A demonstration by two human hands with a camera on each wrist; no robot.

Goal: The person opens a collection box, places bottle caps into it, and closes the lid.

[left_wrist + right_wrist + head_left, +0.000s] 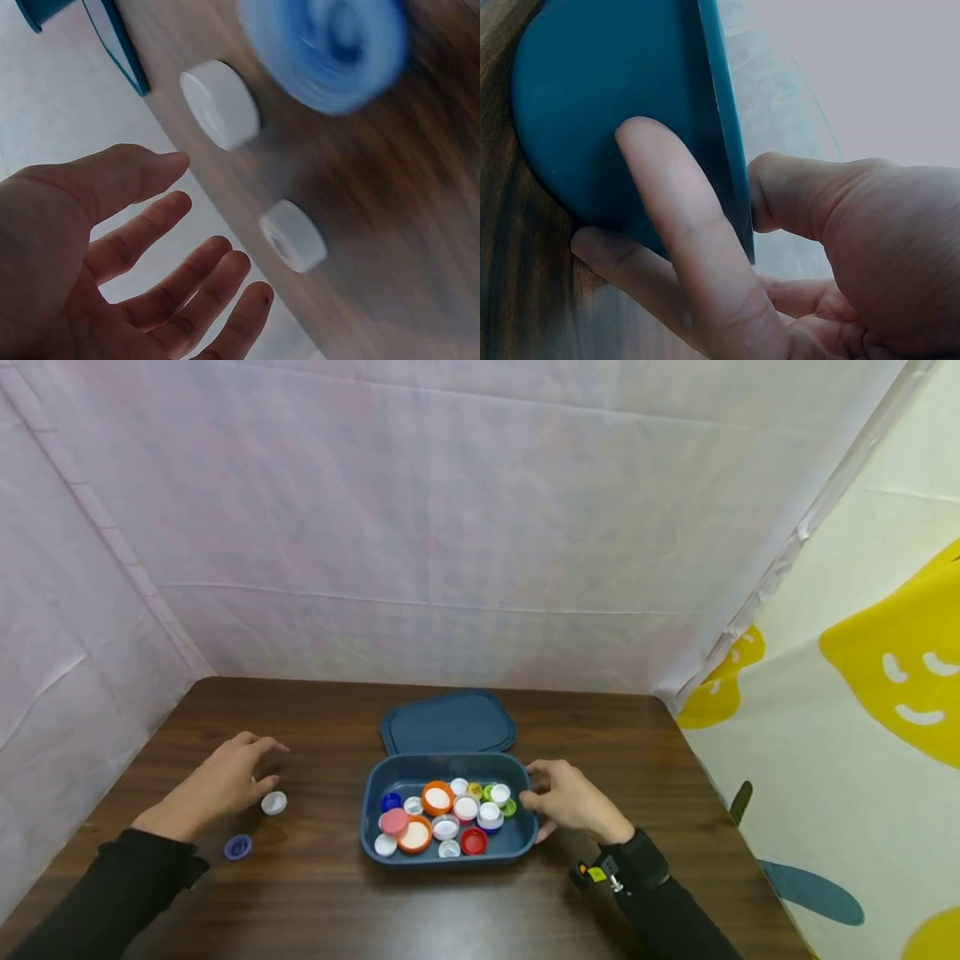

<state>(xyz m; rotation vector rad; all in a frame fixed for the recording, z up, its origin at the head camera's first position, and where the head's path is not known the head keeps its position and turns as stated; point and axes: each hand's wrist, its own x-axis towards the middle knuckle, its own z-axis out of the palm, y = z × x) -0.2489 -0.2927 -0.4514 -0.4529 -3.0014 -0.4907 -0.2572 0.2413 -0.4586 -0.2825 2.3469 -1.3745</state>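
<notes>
A dark blue plastic box (450,862) on the table holds several bottle caps, among them a red cap (473,841), a pink cap (394,821) and orange-rimmed ones. My right hand (573,802) grips its right end, with the thumb at the rim and fingers against the outer wall (592,90). On the left, my left hand (225,781) hovers above the table with loosely spread fingers, holding nothing. Close to it lie a white cap (273,802) and a blue cap (237,847). A second, smaller white cap (293,236) shows in the left wrist view; from the head it is mostly hidden.
Behind the box lies its dark blue lid (450,723), flat on the brown wooden table (322,902). White cloth (420,527) hangs along the back and left edges, and a yellow-patterned cloth (847,760) on the right.
</notes>
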